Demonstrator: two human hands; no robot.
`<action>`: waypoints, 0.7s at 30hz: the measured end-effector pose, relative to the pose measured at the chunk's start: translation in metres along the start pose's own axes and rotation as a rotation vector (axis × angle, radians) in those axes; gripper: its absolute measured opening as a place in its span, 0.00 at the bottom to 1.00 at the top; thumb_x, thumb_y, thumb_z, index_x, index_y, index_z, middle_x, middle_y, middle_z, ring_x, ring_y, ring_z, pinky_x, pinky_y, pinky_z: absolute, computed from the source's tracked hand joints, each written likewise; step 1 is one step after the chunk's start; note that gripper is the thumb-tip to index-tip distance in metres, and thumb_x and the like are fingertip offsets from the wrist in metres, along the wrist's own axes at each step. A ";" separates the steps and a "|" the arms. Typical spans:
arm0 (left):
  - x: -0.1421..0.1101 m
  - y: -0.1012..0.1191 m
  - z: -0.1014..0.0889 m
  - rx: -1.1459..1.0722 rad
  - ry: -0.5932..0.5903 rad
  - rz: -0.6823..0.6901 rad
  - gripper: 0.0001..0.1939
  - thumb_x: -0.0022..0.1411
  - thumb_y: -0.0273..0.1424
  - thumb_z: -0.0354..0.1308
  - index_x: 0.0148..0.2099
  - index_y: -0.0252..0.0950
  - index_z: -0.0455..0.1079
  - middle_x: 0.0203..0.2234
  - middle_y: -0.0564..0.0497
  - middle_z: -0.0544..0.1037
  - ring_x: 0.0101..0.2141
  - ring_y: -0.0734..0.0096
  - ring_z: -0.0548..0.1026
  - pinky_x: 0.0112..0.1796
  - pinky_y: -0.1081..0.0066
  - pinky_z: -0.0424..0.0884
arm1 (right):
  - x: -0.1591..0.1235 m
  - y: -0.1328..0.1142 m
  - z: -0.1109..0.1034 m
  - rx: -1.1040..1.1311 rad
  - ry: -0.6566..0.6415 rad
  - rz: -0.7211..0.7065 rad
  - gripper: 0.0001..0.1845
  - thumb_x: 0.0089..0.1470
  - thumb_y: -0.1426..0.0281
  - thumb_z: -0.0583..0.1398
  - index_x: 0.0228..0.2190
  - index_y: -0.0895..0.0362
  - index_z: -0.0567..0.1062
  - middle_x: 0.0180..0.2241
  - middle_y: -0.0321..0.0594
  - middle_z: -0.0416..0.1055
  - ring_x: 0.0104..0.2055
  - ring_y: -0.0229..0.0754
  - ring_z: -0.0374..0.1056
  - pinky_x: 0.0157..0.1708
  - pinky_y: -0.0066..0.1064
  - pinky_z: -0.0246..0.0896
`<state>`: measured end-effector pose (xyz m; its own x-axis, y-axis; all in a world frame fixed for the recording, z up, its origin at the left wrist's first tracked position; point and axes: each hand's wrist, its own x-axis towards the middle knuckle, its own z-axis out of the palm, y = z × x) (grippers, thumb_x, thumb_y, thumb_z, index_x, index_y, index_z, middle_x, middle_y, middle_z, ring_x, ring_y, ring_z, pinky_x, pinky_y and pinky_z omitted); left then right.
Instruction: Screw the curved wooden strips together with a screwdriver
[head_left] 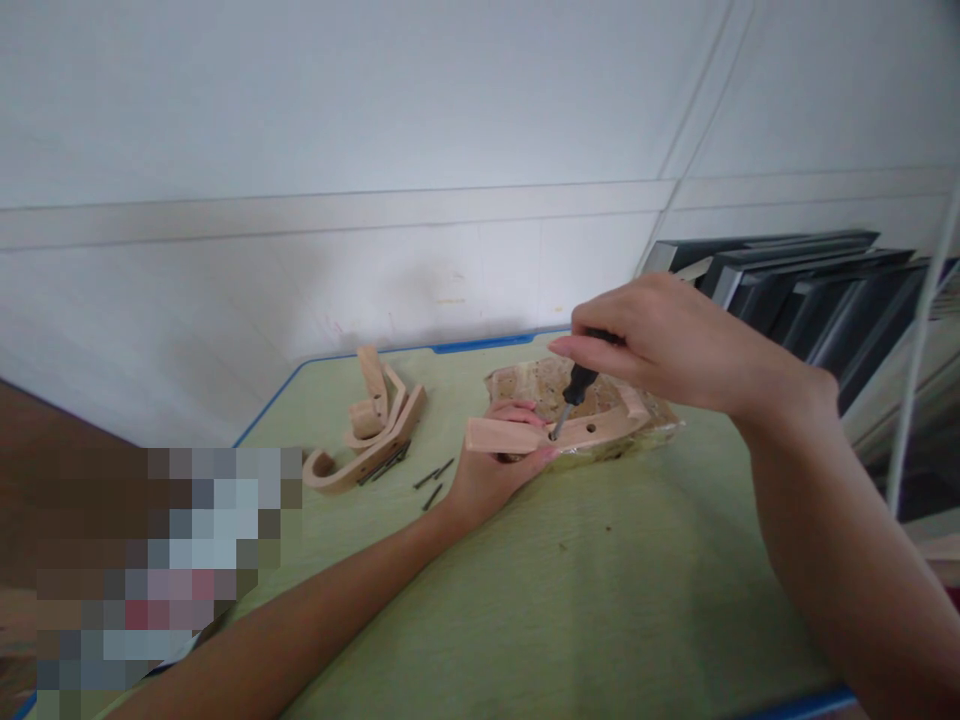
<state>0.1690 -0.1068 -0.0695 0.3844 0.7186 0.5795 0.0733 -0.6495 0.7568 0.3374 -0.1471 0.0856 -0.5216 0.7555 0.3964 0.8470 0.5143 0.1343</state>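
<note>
My right hand (637, 330) is wrapped round the black handle of a screwdriver (579, 388), which points down and slightly left. Its metal tip reaches a hole in a curved wooden hook (517, 436); whether a screw sits in that hole I cannot make out. A second dark hole shows farther right along the hook. My left hand (499, 455) grips the hook near its wide left end, fingers behind and thumb in front. Under the hook lies a tape-wrapped, speckled brown board (525, 382).
More wooden hooks (386, 410) lie in a pile on the left of the green table (600, 590). Several dark screws (431, 496) are scattered beside them. Dark panels (810, 290) lean against the white wall at the right. A blurred-out patch covers the lower left.
</note>
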 end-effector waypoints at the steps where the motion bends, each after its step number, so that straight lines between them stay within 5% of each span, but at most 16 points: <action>1: 0.000 0.000 0.000 0.002 0.001 -0.001 0.10 0.47 0.29 0.62 0.34 0.36 0.68 0.34 0.48 0.73 0.42 0.64 0.70 0.46 0.60 0.64 | 0.001 0.000 0.000 0.066 0.002 -0.045 0.21 0.56 0.59 0.48 0.21 0.59 0.68 0.19 0.35 0.63 0.23 0.34 0.57 0.25 0.29 0.46; 6: 0.000 0.002 -0.001 -0.004 -0.007 -0.016 0.10 0.47 0.29 0.62 0.34 0.36 0.68 0.34 0.48 0.74 0.42 0.64 0.69 0.46 0.61 0.64 | 0.000 0.004 -0.002 0.365 0.033 -0.174 0.10 0.53 0.67 0.55 0.34 0.61 0.69 0.31 0.38 0.68 0.32 0.34 0.62 0.30 0.25 0.54; 11: -0.001 0.001 -0.002 -0.002 0.002 -0.027 0.10 0.46 0.29 0.62 0.33 0.35 0.68 0.36 0.47 0.73 0.41 0.65 0.70 0.45 0.62 0.65 | -0.010 0.016 -0.010 0.513 -0.081 -0.175 0.15 0.55 0.74 0.50 0.44 0.61 0.68 0.41 0.42 0.69 0.39 0.35 0.66 0.35 0.24 0.59; 21: -0.001 0.003 -0.002 0.014 -0.006 -0.028 0.09 0.47 0.30 0.62 0.33 0.35 0.68 0.33 0.48 0.74 0.42 0.64 0.70 0.46 0.61 0.64 | -0.012 0.017 -0.018 0.494 -0.111 -0.110 0.15 0.54 0.69 0.53 0.42 0.62 0.71 0.36 0.41 0.73 0.36 0.35 0.68 0.34 0.23 0.59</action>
<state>0.1669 -0.1089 -0.0671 0.3878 0.7349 0.5563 0.0971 -0.6327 0.7683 0.3601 -0.1549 0.0991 -0.6355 0.7108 0.3015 0.6509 0.7032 -0.2860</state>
